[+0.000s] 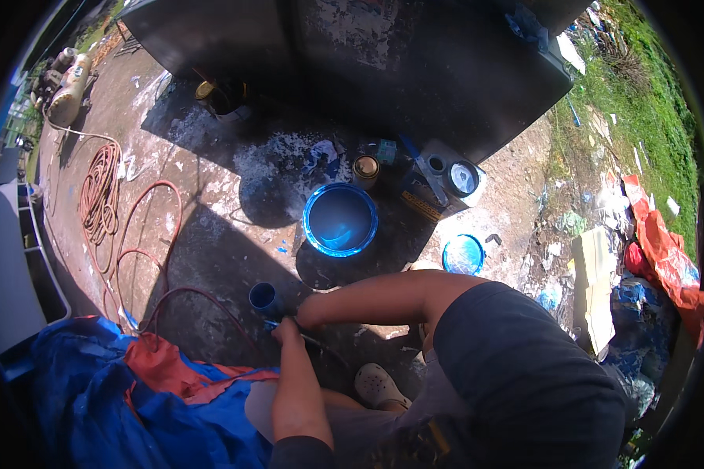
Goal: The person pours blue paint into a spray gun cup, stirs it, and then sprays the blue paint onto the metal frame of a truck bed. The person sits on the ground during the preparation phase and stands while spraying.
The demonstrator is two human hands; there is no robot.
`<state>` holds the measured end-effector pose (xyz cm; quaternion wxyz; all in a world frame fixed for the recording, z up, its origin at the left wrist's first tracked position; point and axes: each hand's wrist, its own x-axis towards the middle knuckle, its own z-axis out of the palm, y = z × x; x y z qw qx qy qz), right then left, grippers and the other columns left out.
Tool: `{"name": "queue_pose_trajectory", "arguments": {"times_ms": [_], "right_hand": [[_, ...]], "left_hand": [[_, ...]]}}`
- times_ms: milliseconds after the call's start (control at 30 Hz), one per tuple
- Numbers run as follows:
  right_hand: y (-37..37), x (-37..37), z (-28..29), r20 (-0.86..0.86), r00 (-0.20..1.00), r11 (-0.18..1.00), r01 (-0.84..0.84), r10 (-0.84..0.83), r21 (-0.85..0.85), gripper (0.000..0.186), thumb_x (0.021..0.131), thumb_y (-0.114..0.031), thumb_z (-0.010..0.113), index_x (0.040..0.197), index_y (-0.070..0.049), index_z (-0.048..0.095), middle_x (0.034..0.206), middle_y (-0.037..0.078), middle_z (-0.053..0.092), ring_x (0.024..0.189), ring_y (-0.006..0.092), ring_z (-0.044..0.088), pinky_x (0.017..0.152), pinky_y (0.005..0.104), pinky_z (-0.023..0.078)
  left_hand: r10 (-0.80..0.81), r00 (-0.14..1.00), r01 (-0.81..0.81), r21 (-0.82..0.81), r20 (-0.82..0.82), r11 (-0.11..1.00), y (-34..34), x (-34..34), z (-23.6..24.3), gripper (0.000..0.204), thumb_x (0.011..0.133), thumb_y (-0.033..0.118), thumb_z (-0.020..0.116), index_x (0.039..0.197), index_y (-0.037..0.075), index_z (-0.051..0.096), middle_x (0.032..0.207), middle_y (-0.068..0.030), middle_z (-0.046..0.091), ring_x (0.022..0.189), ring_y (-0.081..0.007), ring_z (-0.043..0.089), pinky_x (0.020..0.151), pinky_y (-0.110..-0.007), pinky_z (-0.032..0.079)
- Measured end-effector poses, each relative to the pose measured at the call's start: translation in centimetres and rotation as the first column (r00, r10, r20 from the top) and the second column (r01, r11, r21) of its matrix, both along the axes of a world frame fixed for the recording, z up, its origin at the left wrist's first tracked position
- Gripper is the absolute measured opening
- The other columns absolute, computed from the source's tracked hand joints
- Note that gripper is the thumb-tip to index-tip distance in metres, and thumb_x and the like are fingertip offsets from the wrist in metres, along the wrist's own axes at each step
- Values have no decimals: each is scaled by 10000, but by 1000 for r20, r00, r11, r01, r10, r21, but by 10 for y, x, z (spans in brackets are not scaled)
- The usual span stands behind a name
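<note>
My left hand point(288, 330) and my right hand point(310, 311) come together low in front of me, both closed. Just beyond them is an open, dark blue cup point(265, 297), which looks like the cup of a spray gun. A small blue and metallic part point(271, 324) shows at my left fingers. My right fingers are mostly hidden, and what they grip cannot be made out. A dark hose point(326, 349) runs back from beneath my hands. Farther off stands a blue-rimmed bucket point(340, 220) with blue liquid inside.
A large dark panel point(368, 78) stands ahead. Cans point(365, 171) and a blue lid point(463, 255) sit near the bucket. Red hose point(102, 195) lies coiled at left, near a tank compressor point(70, 90). A blue tarp point(78, 391) is bunched near left; litter lies at right.
</note>
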<state>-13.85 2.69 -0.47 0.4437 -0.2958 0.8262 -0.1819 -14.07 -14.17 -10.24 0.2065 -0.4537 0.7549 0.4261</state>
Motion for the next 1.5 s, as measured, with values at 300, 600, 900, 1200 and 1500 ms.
{"name": "queue_pose_trajectory", "arguments": {"times_ms": [300, 600, 900, 1200, 1500], "right_hand": [[-31, 13, 38, -131, 898, 887, 438, -421, 150, 337, 774, -121, 772, 1110, -98, 770, 1098, 146, 757, 1063, 351, 723, 847, 467, 580], [185, 58, 235, 165, 533, 454, 817, -830, -354, 482, 970, -249, 696, 1395, -52, 579, 1264, 186, 683, 1148, 289, 688, 970, 402, 540], [205, 132, 184, 385, 170, 101, 976, -907, -193, 453, 981, -168, 669, 1398, -22, 568, 1293, 136, 659, 1187, 220, 619, 1025, 357, 486], [204, 138, 187, 297, 219, 163, 966, -929, -201, 442, 987, -182, 671, 1388, -22, 577, 1262, 130, 673, 1140, 220, 632, 1002, 355, 491], [222, 182, 220, 241, 146, 122, 986, -959, -110, 439, 990, -127, 655, 1400, -7, 555, 1247, 134, 675, 1136, 201, 643, 971, 331, 518]], "left_hand": [[90, 996, -90, 84, 8, 992, -24, -8, -42, 785, 751, 117, 747, 1408, -150, 410, 1360, -267, 591, 1189, -390, 653, 992, -458, 540], [-60, 995, 72, -162, 79, 984, 16, -3, 18, 814, 740, 149, 784, 1406, -88, 380, 1416, -279, 528, 1299, -404, 565, 1090, -439, 474], [-552, 682, 638, -23, 479, 769, -16, -28, -28, 613, 938, 210, 664, 1450, -38, 435, 1471, -199, 554, 1252, -383, 627, 1020, -515, 520], [-442, 865, 462, -33, 239, 886, -158, -119, 13, 536, 984, 221, 583, 1461, 7, 463, 1459, -159, 554, 1308, -312, 573, 1006, -538, 509], [-193, 968, 203, -49, 163, 978, -163, -94, 27, 662, 962, 153, 566, 1509, 32, 212, 1510, -249, 455, 1347, -476, 495, 984, -689, 494]]}}
